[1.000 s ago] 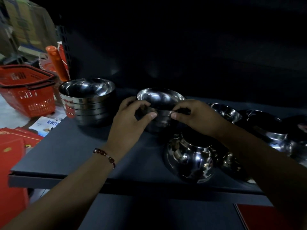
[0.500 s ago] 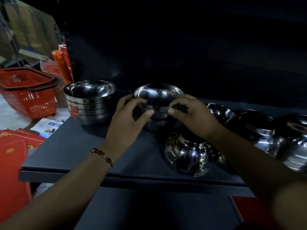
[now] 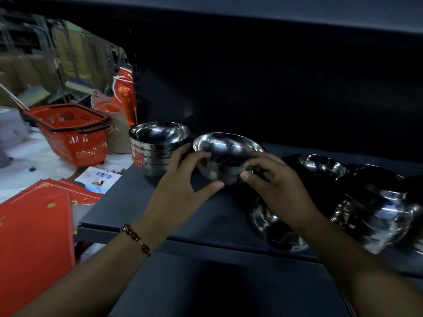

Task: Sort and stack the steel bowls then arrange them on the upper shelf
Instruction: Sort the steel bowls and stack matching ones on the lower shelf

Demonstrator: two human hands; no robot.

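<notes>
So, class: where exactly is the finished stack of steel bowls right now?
In the head view, the finished stack stands at the shelf's far left end, beside the red baskets and just left of the bowls both hands hold.

**Steel bowls on the dark shelf**

A small stack of shiny steel bowls (image 3: pixel 225 161) stands upright mid-shelf (image 3: pixel 128 202), held on both sides. To its left, just beside it, stands a taller stack of nested bowls (image 3: pixel 158 147). To the right lie loose bowls (image 3: pixel 322 164), some tipped on their sides (image 3: pixel 375 216).
</notes>
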